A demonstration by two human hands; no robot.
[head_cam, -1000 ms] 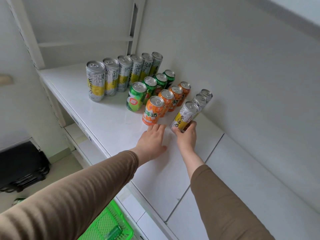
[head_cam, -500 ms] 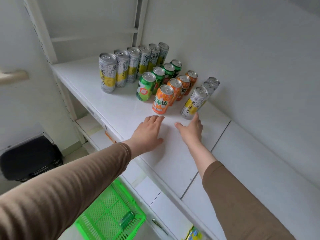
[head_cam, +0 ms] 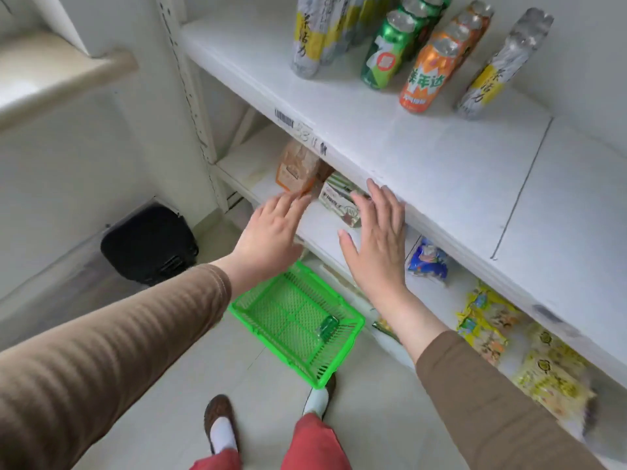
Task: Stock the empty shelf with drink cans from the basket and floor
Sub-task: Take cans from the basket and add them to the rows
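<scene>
Rows of cans stand on the white shelf [head_cam: 424, 157]: silver-and-yellow cans [head_cam: 310, 39] at the left, green cans [head_cam: 385, 59], orange cans [head_cam: 424, 83] and another silver-and-yellow row [head_cam: 492, 76] at the right. My left hand [head_cam: 271, 232] and my right hand [head_cam: 376, 239] hover in front of and below the shelf's front edge, fingers straight, holding nothing. On the floor below sits a green basket [head_cam: 271, 310] with one green can [head_cam: 326, 324] lying inside it.
Lower shelves hold a bread bag [head_cam: 298, 167], a green-and-white packet [head_cam: 339, 198], a blue packet [head_cam: 427, 259] and yellow snack bags [head_cam: 488, 320]. A black case [head_cam: 149, 242] sits on the floor at the left. My feet stand by the basket.
Both hands have pulled back off the shelf top and dropped below its front edge. The view has tilted down, bringing the basket, floor and lower shelves into sight.
</scene>
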